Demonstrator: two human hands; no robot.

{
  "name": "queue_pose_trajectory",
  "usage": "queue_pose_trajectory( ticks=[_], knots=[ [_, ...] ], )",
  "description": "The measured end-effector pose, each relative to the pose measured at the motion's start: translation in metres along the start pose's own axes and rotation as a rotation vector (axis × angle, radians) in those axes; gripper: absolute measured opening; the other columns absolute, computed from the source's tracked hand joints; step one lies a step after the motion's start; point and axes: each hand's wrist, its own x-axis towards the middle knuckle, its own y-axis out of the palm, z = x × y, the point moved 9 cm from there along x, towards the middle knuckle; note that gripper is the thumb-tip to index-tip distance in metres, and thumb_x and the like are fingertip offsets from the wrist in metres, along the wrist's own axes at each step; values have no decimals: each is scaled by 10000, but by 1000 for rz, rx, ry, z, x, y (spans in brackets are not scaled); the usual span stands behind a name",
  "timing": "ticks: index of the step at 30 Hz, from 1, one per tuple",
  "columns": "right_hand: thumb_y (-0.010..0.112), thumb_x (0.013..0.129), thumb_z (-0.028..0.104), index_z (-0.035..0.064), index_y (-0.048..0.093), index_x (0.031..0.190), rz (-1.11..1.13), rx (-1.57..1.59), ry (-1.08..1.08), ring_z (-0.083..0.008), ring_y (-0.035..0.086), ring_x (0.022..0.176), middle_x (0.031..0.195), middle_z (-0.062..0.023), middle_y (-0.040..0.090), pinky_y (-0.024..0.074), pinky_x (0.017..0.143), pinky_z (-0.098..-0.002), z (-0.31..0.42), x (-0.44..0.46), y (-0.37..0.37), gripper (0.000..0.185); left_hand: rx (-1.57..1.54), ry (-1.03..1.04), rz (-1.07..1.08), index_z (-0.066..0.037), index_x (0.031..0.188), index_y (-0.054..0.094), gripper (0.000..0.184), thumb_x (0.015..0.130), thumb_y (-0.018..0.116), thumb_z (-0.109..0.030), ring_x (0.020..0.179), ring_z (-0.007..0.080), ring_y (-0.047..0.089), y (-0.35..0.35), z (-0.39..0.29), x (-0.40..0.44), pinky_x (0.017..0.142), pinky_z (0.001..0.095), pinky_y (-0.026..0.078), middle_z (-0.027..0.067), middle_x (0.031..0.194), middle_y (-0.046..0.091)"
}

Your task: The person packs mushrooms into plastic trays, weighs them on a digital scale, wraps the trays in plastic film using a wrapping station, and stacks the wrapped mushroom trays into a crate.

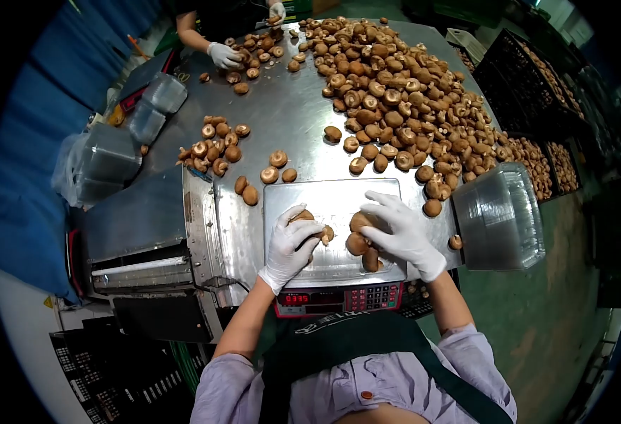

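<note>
Both part-curled, the left hand [293, 246] and right hand [402, 237] hold mushrooms [357, 244] under their fingers, atop the scale [332, 194]

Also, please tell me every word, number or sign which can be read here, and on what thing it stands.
"0.335", in red digits on the scale display; its decimal point is faint.
Keys: marks too small to read.
Apron: white lettering, too curved and blurred to read.
Yellow sign on the wall: too small to read.
</note>
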Motion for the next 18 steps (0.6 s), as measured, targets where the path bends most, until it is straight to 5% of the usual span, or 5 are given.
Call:
queue_pose_trajectory(
  ticks=[4,8,13,16,18],
  knots=[
    [690,731,274,28,636,1008,200,-458,-162,-350,436,1214,1220,-174,540,328,1031,-502,27,21,61,374,44,2,-19,-97,945,675,296,672,705,15,1150,295,498,-3,-1,0,964,382,408,51,951,658],
    [648,742,130,30,679,811,157,-560,-209,-335,445,1219,1205,-146,564,344,1024,-510,28,22,77,126,-25,-89,-48,-83,938,667,301,660,717,20,1165,313,498,-4,13,-5,977,401,411,67,968,650],
    [619,785,-7,25,647,839,-421,126,184,-262,593,1014,1035,-128,652,467,884,-326,-16,-13,-53,69,8,-45,29,-87,965,660,319,664,713,5,1184,322,483,1,5,-6,1003,418,382,68,1002,639],
    [548,893,218,47,645,994,-431,-443,375,-291,583,1017,1128,-130,615,476,855,-363,-63,-61,-106,222,129,53,154,-129,991,670,304,691,718,-145,1172,301,489,12,-13,7,1020,446,311,57,979,640],
    [625,819,391,85,610,1078,-62,-673,587,-301,597,967,1049,-105,633,493,783,-409,-99,-106,-98,401,230,78,186,-138,1027,660,337,711,709,-244,1191,297,474,16,-17,12,1040,484,257,48,1007,635]
  ],
)
